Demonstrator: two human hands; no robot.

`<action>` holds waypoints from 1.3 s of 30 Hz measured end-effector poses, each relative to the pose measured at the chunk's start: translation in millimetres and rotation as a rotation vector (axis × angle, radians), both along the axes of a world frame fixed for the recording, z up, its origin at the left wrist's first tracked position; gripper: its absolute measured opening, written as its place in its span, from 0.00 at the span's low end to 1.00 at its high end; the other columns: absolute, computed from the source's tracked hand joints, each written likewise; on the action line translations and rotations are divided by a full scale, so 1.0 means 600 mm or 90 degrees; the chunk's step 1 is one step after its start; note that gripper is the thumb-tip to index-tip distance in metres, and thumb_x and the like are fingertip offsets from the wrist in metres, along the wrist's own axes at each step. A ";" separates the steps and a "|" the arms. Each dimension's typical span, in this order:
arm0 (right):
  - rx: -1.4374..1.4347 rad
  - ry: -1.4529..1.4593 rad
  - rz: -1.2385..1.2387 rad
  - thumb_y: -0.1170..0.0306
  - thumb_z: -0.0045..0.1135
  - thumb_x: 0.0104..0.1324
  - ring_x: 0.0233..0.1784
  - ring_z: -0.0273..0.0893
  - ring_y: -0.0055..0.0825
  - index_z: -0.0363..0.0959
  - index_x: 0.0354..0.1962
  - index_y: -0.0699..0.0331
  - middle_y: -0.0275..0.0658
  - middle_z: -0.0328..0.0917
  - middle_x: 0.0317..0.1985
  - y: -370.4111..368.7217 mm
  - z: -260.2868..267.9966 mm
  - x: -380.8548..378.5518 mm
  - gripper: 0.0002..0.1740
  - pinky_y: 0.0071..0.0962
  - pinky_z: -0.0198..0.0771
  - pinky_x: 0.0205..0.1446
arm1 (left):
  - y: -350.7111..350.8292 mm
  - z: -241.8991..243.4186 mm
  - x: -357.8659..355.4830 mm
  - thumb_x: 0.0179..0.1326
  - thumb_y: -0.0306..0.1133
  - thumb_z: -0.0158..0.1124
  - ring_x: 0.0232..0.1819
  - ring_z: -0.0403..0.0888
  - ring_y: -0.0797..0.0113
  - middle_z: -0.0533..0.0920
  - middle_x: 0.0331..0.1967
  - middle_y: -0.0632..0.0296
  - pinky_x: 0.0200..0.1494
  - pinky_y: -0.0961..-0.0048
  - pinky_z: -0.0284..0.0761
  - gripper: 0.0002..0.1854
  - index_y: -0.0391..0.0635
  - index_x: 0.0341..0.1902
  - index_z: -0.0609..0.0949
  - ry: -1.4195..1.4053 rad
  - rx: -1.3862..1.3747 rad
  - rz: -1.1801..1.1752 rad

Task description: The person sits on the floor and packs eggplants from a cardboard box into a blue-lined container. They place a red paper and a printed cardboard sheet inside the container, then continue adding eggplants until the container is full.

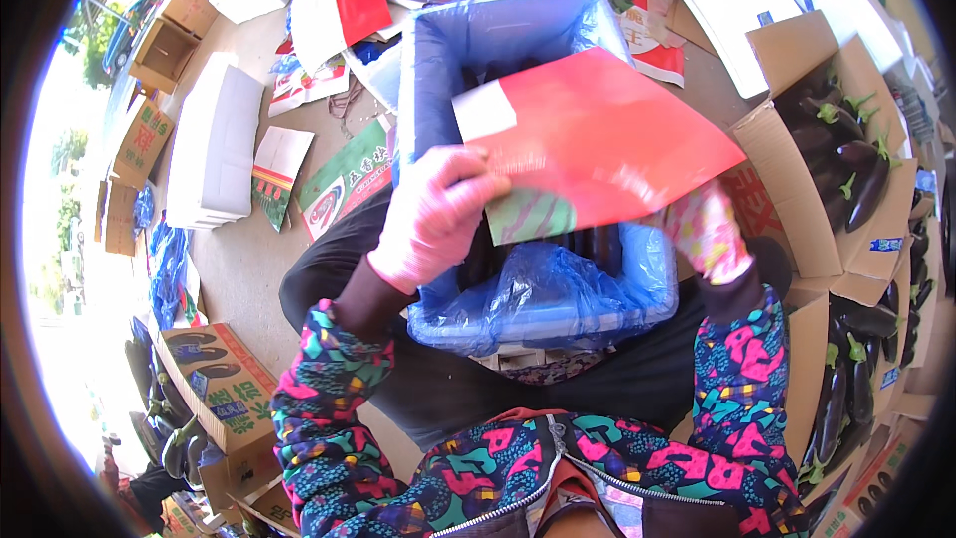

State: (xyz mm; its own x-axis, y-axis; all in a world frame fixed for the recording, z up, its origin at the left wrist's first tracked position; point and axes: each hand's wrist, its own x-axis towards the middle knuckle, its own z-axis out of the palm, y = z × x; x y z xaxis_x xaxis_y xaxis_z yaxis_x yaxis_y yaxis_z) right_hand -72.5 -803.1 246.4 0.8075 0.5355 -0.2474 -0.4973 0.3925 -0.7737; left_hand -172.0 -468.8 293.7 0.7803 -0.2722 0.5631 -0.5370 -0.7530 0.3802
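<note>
A red printed cardboard sheet [597, 127] with a white corner and a green patch is held up between both my hands. My left hand [437, 213], in a pink knitted glove, pinches its lower left edge between thumb and fingers. At its right end my right hand [706, 232], in a flower-patterned glove, grips from below; its fingertips are partly hidden. Beneath the sheet stands a deep foam box [661, 269] between my knees. Blue plastic film [553, 288] lines it and bunches over the near rim. Dark, long shapes inside are mostly covered by the sheet.
Open cartons of eggplants [859, 157] stand close on my right. Further eggplants [168, 418] and a printed carton [224, 381] sit at the lower left. A white foam box [213, 142] and printed cardboard pieces [351, 179] lie on the floor to the left.
</note>
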 end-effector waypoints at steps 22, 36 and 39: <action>-1.077 -1.030 0.209 0.73 0.53 0.65 0.60 0.79 0.50 0.75 0.56 0.77 0.56 0.80 0.53 0.049 -0.124 -0.089 0.23 0.41 0.73 0.69 | 0.015 -0.141 0.016 0.56 0.30 0.63 0.61 0.78 0.51 0.82 0.46 0.57 0.71 0.48 0.66 0.17 0.47 0.50 0.84 0.180 0.424 0.106; -0.757 -0.763 -0.088 0.58 0.61 0.73 0.68 0.74 0.43 0.69 0.66 0.67 0.51 0.75 0.65 -0.180 0.156 0.138 0.31 0.38 0.68 0.72 | -0.093 -0.155 0.057 0.60 0.36 0.65 0.61 0.77 0.48 0.82 0.54 0.51 0.68 0.44 0.65 0.21 0.43 0.56 0.82 0.314 0.283 -0.004; -1.078 -0.600 -0.366 0.49 0.61 0.69 0.76 0.66 0.50 0.58 0.74 0.68 0.57 0.69 0.70 -0.378 0.149 0.252 0.45 0.40 0.60 0.78 | -0.187 -0.165 0.090 0.60 0.51 0.72 0.73 0.66 0.39 0.72 0.70 0.44 0.73 0.36 0.59 0.39 0.44 0.71 0.73 0.298 0.218 0.024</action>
State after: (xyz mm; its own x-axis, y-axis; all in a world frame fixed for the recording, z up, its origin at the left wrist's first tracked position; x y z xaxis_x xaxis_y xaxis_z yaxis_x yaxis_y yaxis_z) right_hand 78.7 -1030.1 335.8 0.9183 -0.0540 0.3921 0.0963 -0.9304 -0.3537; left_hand -117.7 -580.9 194.7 0.9378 -0.3448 0.0403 -0.3404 -0.8907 0.3012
